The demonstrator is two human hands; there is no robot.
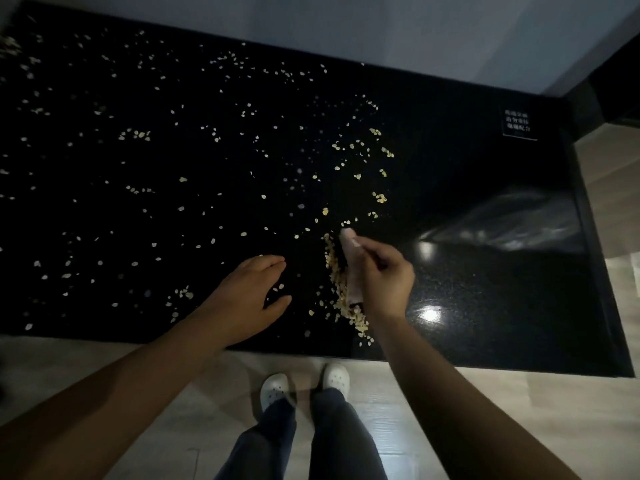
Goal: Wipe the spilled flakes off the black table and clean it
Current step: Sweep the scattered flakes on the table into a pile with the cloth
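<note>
black table (450, 150) runs off left; label (517, 123) print illegible.

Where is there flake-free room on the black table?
Bare: the near right stretch of the table, between the right hand gripping the cloth and the right edge. Crowded: flakes scatter everywhere left of the cloth, piled beside it.
</note>
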